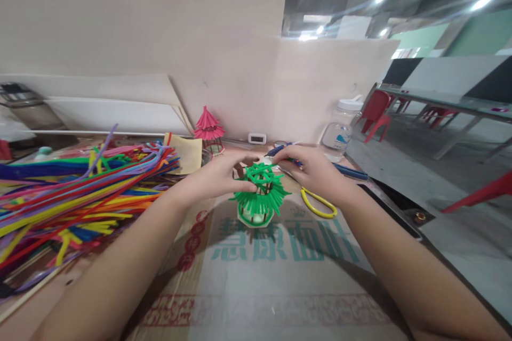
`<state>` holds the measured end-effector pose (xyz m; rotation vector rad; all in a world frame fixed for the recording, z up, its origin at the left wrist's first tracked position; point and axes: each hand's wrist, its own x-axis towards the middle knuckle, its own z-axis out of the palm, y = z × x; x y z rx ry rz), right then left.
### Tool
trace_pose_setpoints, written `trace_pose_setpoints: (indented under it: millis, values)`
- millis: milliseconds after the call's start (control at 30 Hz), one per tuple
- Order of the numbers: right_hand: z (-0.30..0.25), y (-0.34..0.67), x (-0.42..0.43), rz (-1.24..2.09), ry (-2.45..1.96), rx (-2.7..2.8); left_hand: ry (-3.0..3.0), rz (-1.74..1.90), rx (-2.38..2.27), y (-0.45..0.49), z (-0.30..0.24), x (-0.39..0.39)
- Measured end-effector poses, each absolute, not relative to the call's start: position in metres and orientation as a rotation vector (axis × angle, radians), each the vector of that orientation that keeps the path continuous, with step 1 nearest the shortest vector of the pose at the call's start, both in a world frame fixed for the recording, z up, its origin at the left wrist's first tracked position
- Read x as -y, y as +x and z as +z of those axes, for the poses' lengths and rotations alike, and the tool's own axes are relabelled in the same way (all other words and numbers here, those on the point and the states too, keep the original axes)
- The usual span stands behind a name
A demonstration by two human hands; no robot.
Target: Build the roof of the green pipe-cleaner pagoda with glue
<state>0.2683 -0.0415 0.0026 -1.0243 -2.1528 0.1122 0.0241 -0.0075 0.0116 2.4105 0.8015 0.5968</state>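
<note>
A small green pavilion model (260, 200) made of pipe cleaners stands upright on the cardboard (248, 282), on an eight-sided-looking base. My left hand (216, 173) is curled around its upper left side, the thumb pressing near the upper posts. At the top right, my right hand (310, 168) is closed, with thumb and forefinger together beside the green roof strips. Whatever those fingertips hold is too small or hidden to make out. Scissors with yellow handles (319, 205) lie just below my right hand, their blades partly under it.
Many coloured pipe cleaners (100, 186) are heaped at the left. Behind stand a red pavilion model (209, 130), a small digital clock (257, 138) and a clear plastic jar (340, 130). A dark phone-like slab (390, 212) lies at the right table edge.
</note>
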Motion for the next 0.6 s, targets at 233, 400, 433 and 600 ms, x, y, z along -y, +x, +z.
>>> trace_pose_setpoints:
  millis: [233,400,433,600]
  values:
    - [-0.004,0.27,0.04,0.148,-1.016,2.221,2.472,0.631,-0.689,0.025,0.009,0.005]
    - [0.004,0.272,0.046,0.204,-1.013,2.274,2.523,0.548,-0.639,0.021,0.016,0.011]
    - [0.005,0.272,0.047,0.201,-1.017,2.276,2.512,0.526,-0.632,0.02,0.018,0.013]
    - [0.005,0.271,0.048,0.16,-1.024,2.264,2.319,0.526,-0.825,0.018,0.023,0.011]
